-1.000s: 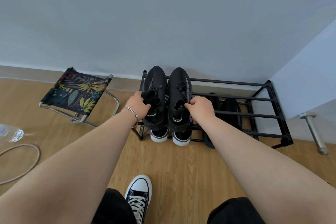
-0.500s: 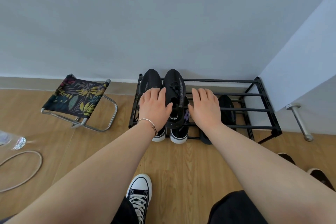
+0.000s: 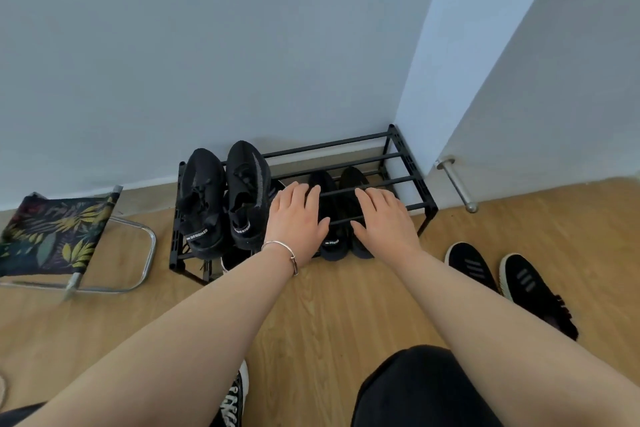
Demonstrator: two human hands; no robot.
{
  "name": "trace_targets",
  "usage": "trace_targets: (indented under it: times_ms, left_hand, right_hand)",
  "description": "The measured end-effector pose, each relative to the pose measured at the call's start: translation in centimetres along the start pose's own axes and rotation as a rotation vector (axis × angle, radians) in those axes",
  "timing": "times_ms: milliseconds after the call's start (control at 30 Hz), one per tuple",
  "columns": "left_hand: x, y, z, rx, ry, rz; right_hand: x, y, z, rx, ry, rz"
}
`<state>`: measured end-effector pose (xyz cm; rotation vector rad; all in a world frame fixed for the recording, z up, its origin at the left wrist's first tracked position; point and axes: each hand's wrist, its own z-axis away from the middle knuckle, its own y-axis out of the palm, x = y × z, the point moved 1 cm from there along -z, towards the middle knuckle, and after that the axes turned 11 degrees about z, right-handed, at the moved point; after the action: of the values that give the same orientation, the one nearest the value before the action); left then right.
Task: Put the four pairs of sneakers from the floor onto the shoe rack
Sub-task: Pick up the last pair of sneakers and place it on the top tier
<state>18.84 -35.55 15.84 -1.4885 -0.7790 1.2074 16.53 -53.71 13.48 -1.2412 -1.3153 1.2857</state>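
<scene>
while empty, both hands [image 3: 341, 218] above rack [image 3: 398, 180]

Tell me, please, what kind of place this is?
Probably a home entryway or a room corner. A low black shoe rack stands against a plain wall, a pair of sneakers waits on the wood-look floor, and a small folding stool is beside the rack.

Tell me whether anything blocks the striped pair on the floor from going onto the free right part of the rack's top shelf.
Nothing visible does. The striped pair sits on bare floor right of the shoe rack. The top shelf's right part is free; the black pair fills only its left end. Both hands, left hand and right hand, hover empty over it.
</scene>
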Motion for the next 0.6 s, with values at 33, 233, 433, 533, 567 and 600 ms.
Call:
trace_targets:
  times_ms: [33, 233, 433, 533, 567, 600]
  left_hand:
    - [-0.7, 0.6, 0.0, 0.009, 0.009, 0.009]
    - [-5.1, 4.5, 0.7, 0.11, 0.091, 0.0]
    - [-9.3, 8.2, 1.8, 0.214, 0.224, -0.062]
    - [-11.4, 9.8, 1.6, 0.254, 0.269, -0.077]
    - [-12.1, 10.4, 1.4, 0.271, 0.285, -0.076]
    - [-12.8, 11.0, 1.3, 0.289, 0.303, -0.068]
  right_hand:
    - [-0.9, 0.4, 1.0, 0.011, -0.001, -0.003]
    - [-6.2, 3.0, 6.9, 0.074, 0.027, 0.028]
    - [-12.1, 5.1, 13.7, 0.173, 0.162, 0.12]
    - [-15.6, 5.8, 17.2, 0.2, 0.307, 0.157]
    - [-16.5, 6.0, 18.2, 0.215, 0.349, 0.161]
    - [-17.4, 6.2, 19.2, 0.228, 0.391, 0.162]
